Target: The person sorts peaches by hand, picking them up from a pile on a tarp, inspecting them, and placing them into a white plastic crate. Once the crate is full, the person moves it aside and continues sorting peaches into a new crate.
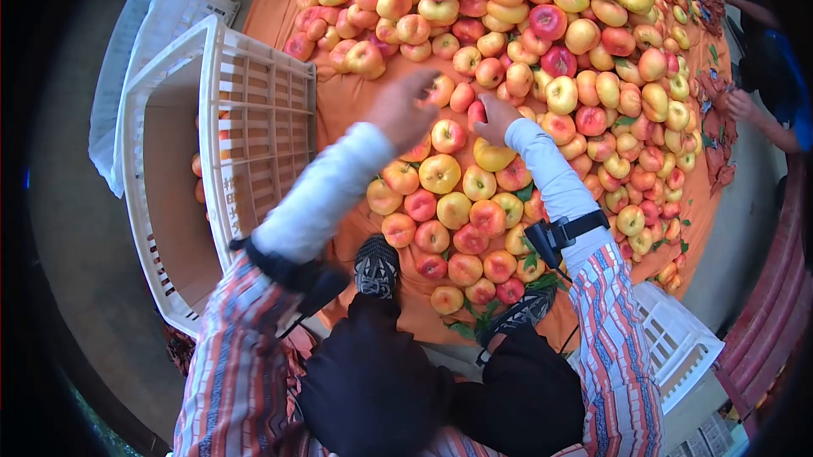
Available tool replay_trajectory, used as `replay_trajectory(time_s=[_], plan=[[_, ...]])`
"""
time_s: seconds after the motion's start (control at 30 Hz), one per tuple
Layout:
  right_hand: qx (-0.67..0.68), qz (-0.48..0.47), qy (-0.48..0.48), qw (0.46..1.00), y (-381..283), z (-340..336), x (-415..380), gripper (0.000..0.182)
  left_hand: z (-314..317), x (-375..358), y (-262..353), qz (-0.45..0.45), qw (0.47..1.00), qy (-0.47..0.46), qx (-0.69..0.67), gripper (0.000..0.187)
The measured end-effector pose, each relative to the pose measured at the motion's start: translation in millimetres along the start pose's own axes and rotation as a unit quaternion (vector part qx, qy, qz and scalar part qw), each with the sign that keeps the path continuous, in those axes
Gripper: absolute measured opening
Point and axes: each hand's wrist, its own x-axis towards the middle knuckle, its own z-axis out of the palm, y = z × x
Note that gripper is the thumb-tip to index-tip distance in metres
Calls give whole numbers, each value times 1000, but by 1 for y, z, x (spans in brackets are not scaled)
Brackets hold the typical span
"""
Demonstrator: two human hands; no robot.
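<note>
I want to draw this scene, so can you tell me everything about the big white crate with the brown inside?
The white crate looks plastic, with a pale rim, a slatted side and darker markings. Inside are a plain brown surface and a few orange-red fruits. It's beside the fruit pile, at the picture's left, its opening uncovered. Whether it tilts is unclear. Neither the left hand nor the right hand touches it.

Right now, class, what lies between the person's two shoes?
In the head view, several red-and-yellow fruits lie there on the orange cloth, with green leaves beside the right shoe.
</note>
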Motion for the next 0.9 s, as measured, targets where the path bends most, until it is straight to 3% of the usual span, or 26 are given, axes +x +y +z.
replay_trajectory(time_s=[0.07,0.1,0.2,0.23,0.27,0.33,0.37,0.43,0.5,0.6,0.63,0.73,0.77,0.8,0.87,0.9], plan=[[27,0,-19,999,8,-3,0,64,50,37,-31,-49,983,-31,175,58],[63,19,-35,997,11,-6,0,71,60,46,-25,-80,980,-63,174,61],[129,1,37,991,15,0,-1,61,93,68,-44,20,976,-43,211,64],[128,8,54,990,19,5,2,63,104,72,-45,-11,982,-28,188,66],[268,15,21,963,21,10,1,61,108,73,-52,3,987,-17,162,68],[526,26,-42,849,27,19,-2,59,111,77,-67,34,993,6,110,72],[579,13,-48,814,16,8,-16,55,105,75,-72,29,999,-25,33,72],[604,2,-45,796,17,6,-20,57,96,73,-82,-37,979,-38,-199,68],[603,-9,-27,797,14,7,-23,61,89,74,-86,-97,900,-44,-422,63],[570,-11,-10,822,6,15,-26,63,84,76,-77,-77,979,-21,-190,56],[564,-16,5,826,1,22,-28,65,84,74,-72,-73,991,0,-112,51],[552,-35,53,831,-20,26,-42,63,74,77,-69,-113,992,-54,-27,52],[568,-44,52,820,-24,25,-44,61,72,76,-69,-123,989,-43,-70,50],[584,-52,50,808,-28,24,-47,60,71,72,-69,-152,965,-23,-214,47],[618,-56,62,782,-36,23,-51,57,69,60,-74,-202,852,24,-483,42],[635,-55,76,766,-39,21,-53,56,69,54,-78,-179,812,39,-554,36]])
